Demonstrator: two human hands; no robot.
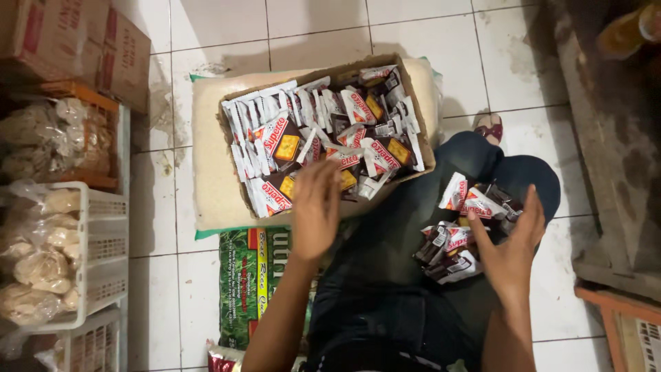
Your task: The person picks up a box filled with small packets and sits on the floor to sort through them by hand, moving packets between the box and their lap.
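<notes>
A cardboard box (421, 141) full of several small red, white and brown snack packets (275, 134) rests on a large white sack (206, 138). My left hand (315, 207) hovers over the box's near edge, fingers spread, touching the packets there and holding nothing. A loose pile of the same packets (461, 231) lies on my lap, on dark trousers. My right hand (513, 244) is open beside that pile, fingers apart and touching its right side.
White plastic baskets (103, 227) with bagged food stand at the left, cardboard cartons (82, 41) behind them. A green rice sack (248, 282) lies under my left arm. A dark wooden frame (606, 138) runs along the right. My foot (489, 127) rests on white floor tiles.
</notes>
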